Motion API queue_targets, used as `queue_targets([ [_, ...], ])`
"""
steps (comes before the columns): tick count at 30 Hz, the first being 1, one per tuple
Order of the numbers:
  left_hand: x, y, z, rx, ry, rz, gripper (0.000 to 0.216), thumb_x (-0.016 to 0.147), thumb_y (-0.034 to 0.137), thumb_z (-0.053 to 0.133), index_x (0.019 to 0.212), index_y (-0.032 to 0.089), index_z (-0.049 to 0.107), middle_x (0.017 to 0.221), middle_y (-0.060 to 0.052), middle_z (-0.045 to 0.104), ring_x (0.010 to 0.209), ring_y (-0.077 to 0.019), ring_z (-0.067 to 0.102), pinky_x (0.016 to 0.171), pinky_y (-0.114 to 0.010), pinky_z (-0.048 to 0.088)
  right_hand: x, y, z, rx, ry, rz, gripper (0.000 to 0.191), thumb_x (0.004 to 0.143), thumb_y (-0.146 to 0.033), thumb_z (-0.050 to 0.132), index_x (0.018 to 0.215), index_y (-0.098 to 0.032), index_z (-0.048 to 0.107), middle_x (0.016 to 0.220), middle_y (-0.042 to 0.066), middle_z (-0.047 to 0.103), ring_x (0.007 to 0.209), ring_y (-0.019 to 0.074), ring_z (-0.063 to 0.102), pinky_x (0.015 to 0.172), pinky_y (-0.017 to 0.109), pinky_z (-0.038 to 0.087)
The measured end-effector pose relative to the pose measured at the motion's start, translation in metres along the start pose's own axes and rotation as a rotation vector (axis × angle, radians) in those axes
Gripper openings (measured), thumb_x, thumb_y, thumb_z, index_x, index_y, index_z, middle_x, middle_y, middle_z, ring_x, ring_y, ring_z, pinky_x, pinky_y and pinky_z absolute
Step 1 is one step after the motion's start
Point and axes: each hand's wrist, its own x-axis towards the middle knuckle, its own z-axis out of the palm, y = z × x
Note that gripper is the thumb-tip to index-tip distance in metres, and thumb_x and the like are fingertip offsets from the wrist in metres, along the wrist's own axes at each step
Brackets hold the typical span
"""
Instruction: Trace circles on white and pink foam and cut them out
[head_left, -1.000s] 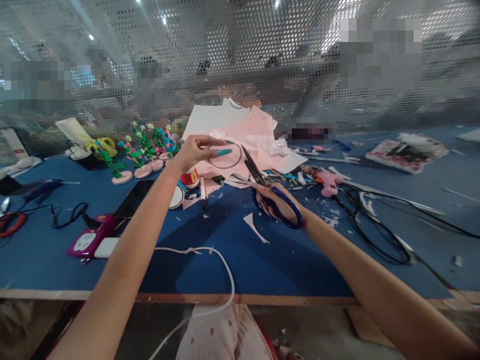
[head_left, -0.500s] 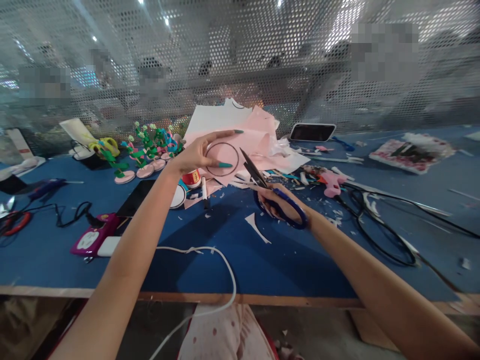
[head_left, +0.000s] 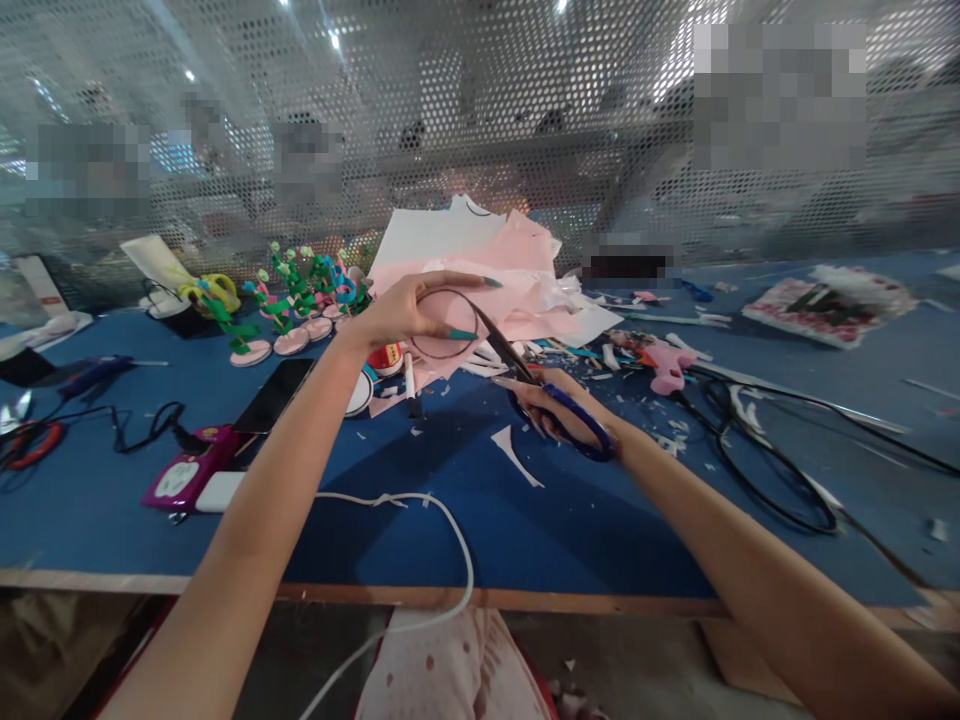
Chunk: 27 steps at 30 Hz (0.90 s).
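My left hand (head_left: 409,308) pinches a pink paper piece (head_left: 444,325) with a dark circle drawn on it, held up above the blue table (head_left: 480,520). My right hand (head_left: 559,408) grips blue-handled scissors (head_left: 536,388), fingers through the loops. The blades point up and left and their tips meet the right edge of the pink piece at the circle line. A pile of pink and white paper sheets (head_left: 487,262) lies just behind both hands.
Green and pink craft figures on round bases (head_left: 289,300) stand at the left. A phone (head_left: 274,381), a magenta device (head_left: 187,478), a white cable (head_left: 420,520), a pink glue gun (head_left: 664,365) with black cord (head_left: 757,450), and paper scraps (head_left: 514,455) lie around. A perforated screen (head_left: 480,110) backs the table.
The scissors have moved up and left until their blades reach the pink circle piece. My left hand has turned the piece slightly and lowered it toward the blades.
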Motion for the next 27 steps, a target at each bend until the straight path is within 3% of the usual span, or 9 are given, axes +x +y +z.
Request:
queue_targets([
  [6, 0.001, -0.001, 0.000, 0.027, 0.039, 0.043, 0.060, 0.064, 0.015, 0.077, 0.122, 0.025, 0.067, 0.137, -0.004, 0.062, 0.137, -0.0288, 0.049, 0.119, -0.047, 0.034, 0.001, 0.004, 0.001, -0.025, 0.022, -0.039, 0.045, 0.071, -0.062, 0.068, 0.068, -0.021, 0.049, 0.039, -0.007, 0.043, 0.028, 0.0085, 0.041, 0.028, 0.020, 0.033],
  [13, 0.002, 0.001, -0.001, -0.043, 0.073, 0.013, 0.063, 0.058, 0.006, 0.077, 0.117, 0.025, 0.069, 0.132, -0.004, 0.066, 0.138, -0.0316, 0.047, 0.122, -0.052, 0.027, 0.004, 0.004, -0.001, 0.010, 0.011, -0.012, 0.054, 0.063, -0.068, 0.072, 0.059, -0.021, 0.045, 0.038, -0.007, 0.041, 0.028, 0.0067, 0.040, 0.028, 0.020, 0.031],
  [27, 0.001, 0.007, 0.001, -0.016, 0.036, 0.023, 0.064, 0.059, 0.007, 0.077, 0.120, 0.025, 0.068, 0.136, -0.003, 0.063, 0.139, -0.0312, 0.046, 0.121, -0.049, 0.030, 0.007, 0.010, -0.004, 0.030, 0.072, -0.013, 0.051, 0.067, -0.062, 0.074, 0.060, -0.022, 0.042, 0.038, -0.007, 0.040, 0.028, 0.0072, 0.037, 0.027, 0.022, 0.029],
])
